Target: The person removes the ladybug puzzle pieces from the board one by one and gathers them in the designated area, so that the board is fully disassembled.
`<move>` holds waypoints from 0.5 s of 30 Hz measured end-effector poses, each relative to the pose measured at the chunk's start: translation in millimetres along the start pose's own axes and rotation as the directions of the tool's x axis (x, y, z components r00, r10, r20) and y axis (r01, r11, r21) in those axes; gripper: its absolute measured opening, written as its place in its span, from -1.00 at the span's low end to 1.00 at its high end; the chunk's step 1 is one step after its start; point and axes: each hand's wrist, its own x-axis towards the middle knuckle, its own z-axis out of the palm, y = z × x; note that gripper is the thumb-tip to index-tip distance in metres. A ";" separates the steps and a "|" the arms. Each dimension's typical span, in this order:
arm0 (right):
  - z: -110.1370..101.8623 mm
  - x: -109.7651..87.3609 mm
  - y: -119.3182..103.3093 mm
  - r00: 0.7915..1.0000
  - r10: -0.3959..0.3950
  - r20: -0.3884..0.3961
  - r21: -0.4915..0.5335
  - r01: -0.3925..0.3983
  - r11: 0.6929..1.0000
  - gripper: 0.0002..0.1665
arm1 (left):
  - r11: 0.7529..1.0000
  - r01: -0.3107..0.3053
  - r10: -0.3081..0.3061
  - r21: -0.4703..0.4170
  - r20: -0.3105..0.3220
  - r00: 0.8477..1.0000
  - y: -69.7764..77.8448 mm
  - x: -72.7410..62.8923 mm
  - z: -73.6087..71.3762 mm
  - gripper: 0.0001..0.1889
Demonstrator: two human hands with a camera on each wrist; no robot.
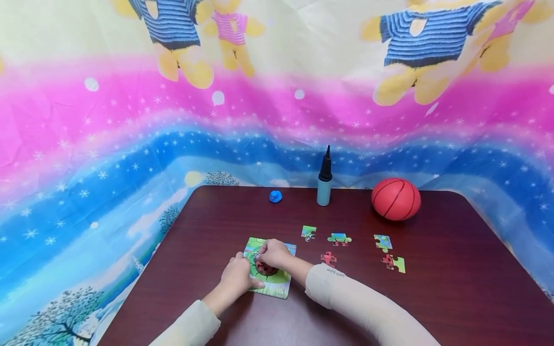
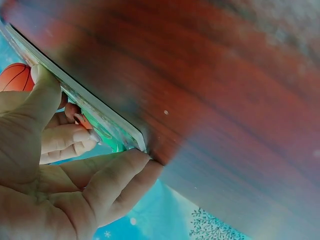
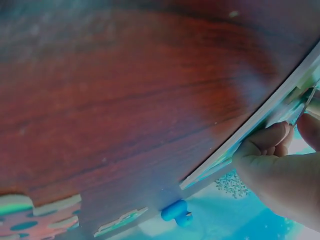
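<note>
So the only writing I could find was a bit of small dark lettering on the cuff of the right sleeve [image 1: 333,286], lower middle of the frame, too tiny for me to read properly. The puzzle board [image 1: 277,290] sat flat just below the center of the head view, with a red spotty ladybug [image 1: 267,270] in the middle of its green picture.

The left hand [image 1: 235,276] was at the board's left edge, thumb and fingers spread wide and fairly straight, touching it rather than wrapped round it. The right hand [image 1: 274,253] was over the top part of the board, thumb and fingertips closed in a pinch on a thin piece [image 3: 305,107]. Couldn't make out the print on that one, it was mostly covered.

More loose pieces lay right of center: a green one [image 1: 309,232], a blue-green one [image 1: 339,239], a red one [image 1: 329,258], then further right another blue-green one [image 1: 383,242] near some red and green [image 1: 399,264]. Behind those, along the table's [image 1: 195,230] far side, were a blue duck [image 1: 275,196], a teal pump [image 1: 324,192] with a black nozzle, and a red ball [image 1: 396,199] with black lines.
</note>
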 end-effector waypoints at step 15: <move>2.6 -2.8 2.0 0.997 0.056 -0.059 0.262 -0.039 0.964 -0.83 | 0.999 0.045 -0.045 -0.027 -0.004 0.999 0.7 -1.3 1.8 -0.32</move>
